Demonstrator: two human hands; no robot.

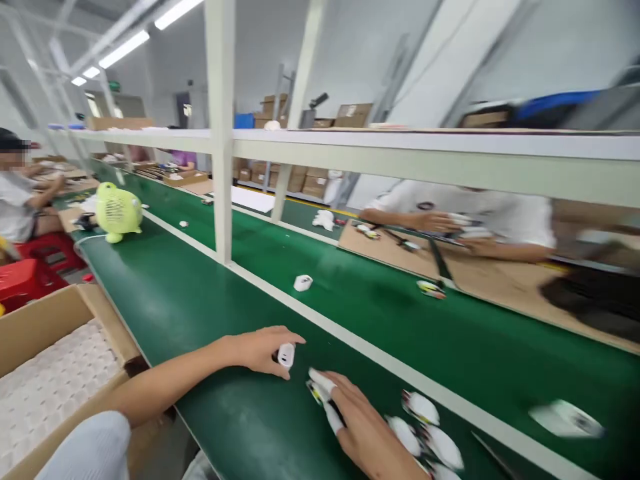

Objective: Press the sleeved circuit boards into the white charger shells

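Note:
My left hand (260, 350) reaches over the green bench with its thumb and fingers around a small white plastic housing (287, 356). The housing's end face, with dark slots, points toward me. Just to the right is my right hand (367, 430), its thumb and a finger wearing white finger covers. It pinches a small part with yellow-green and dark bits (315, 392), mostly hidden by the fingers. Beside that wrist lies a group of white rounded parts (444, 447) with wires and coloured pieces showing.
A white rail divides my bench side from a green belt (370, 300) bearing a white housing (303, 283) and other parts. Across it, a person handles parts over a brown board (400, 257). A green frog-shaped fan (119, 212) and carton (55, 307) are left. A shelf (400, 150) hangs above.

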